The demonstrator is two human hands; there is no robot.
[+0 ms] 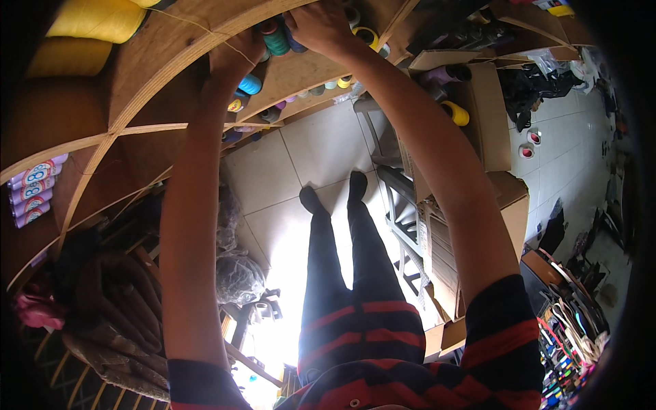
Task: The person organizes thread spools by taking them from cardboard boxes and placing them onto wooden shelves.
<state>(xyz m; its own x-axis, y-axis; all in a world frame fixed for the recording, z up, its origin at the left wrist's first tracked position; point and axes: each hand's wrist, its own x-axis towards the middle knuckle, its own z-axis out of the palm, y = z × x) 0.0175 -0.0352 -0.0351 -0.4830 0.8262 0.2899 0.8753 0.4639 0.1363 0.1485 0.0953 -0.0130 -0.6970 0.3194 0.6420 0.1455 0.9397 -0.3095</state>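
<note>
Both my arms reach up to a wooden shelf compartment at the top edge, where thread spools stand. My left hand (236,56) is beside a green spool (276,41), with its fingertips hidden. Close to the dark blue spool (295,42), my right hand (320,29) has its thumb side against or just by it. The rest of its fingers run out of view, so I cannot tell whether it grips anything. A thin yellowish thread (217,32) crosses in front of my left hand. Below that hand lies a bright blue spool (250,84).
Large yellow thread cones (96,19) fill the upper left compartment. Purple-wrapped rolls (35,191) sit at far left. Cardboard boxes (488,116) with a yellow spool (455,113) stand right, beside a grey stool-like frame (403,212). A clear plastic bag (239,277) lies left of my legs.
</note>
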